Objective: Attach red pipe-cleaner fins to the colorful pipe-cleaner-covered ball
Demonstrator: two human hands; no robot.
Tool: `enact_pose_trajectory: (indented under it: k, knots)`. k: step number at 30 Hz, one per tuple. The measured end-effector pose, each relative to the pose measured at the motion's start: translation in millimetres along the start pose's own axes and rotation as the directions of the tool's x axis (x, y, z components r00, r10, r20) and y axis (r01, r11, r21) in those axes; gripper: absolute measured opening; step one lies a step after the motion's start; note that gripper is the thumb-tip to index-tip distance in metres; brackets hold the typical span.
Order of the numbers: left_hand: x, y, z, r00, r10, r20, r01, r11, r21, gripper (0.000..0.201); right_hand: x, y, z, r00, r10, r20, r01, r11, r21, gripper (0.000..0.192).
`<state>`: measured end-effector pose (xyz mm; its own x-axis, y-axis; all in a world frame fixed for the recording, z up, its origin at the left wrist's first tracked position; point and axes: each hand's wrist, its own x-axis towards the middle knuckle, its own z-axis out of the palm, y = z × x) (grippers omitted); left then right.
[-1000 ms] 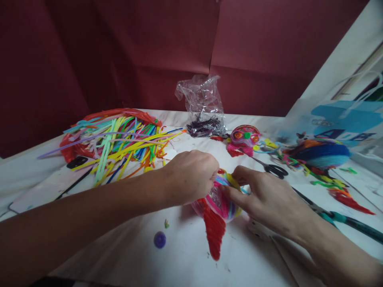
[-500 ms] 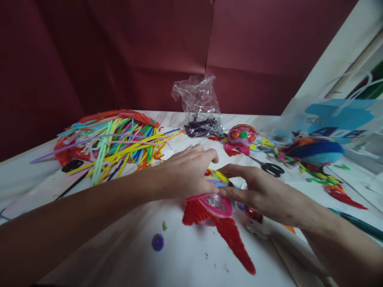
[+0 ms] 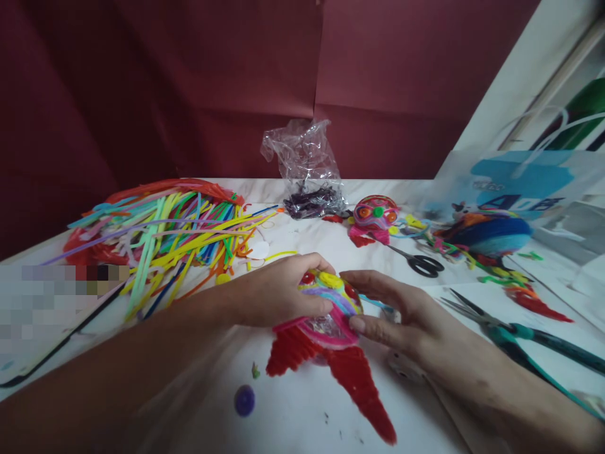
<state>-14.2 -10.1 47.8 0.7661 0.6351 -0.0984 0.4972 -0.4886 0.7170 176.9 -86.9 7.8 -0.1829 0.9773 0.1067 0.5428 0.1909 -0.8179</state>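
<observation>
Both hands meet at the middle of the white table (image 3: 293, 416), closed from either side around a small round craft figure (image 3: 331, 312) wound from coloured pipe cleaners, with two red fuzzy wings spreading out below it toward the near edge. Left hand (image 3: 276, 293) comes in from the lower left on a long, nearly level forearm, its fingers curled over the figure's left and top side and gripping it. Right hand (image 3: 394, 309) reaches in from the lower right, palm down, its thumb and fingers pressed against the figure's right side and holding it too. The figure sits low, just above or on the tabletop; which one I cannot tell. A small purple pom-pom (image 3: 244, 400) lies on the table near the left forearm. Farther back to the left spreads a heap of loose pipe cleaners (image 3: 165, 233); behind the hands stands a crumpled clear plastic bag (image 3: 305, 167), and black-handled scissors (image 3: 418, 261) lie to the right of it
</observation>
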Motion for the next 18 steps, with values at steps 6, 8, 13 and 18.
enact_pose_trajectory:
  k: [6,8,13,18]
  knots:
    - [-2,-6,3.2,0.999,-0.034,0.005,0.035,0.986,-0.166,0.029,3,7,9,0.998,-0.007,0.055,0.004,0.999,0.054,0.044]
    - [-2,-10,4.2,0.999,-0.047,0.019,0.05,0.973,-0.226,0.029,5,8,9,0.999,-0.018,0.052,0.015,0.998,0.058,0.046]
    - [0,-16,6.8,0.997,-0.068,0.032,0.075,0.95,-0.302,0.033,8,8,7,0.997,-0.017,0.08,0.01,0.997,0.076,0.046]
    - [1,-18,10.1,0.999,-0.053,-0.004,0.049,0.951,-0.306,0.031,10,8,10,0.998,0.018,0.068,-0.022,0.998,0.06,0.044]
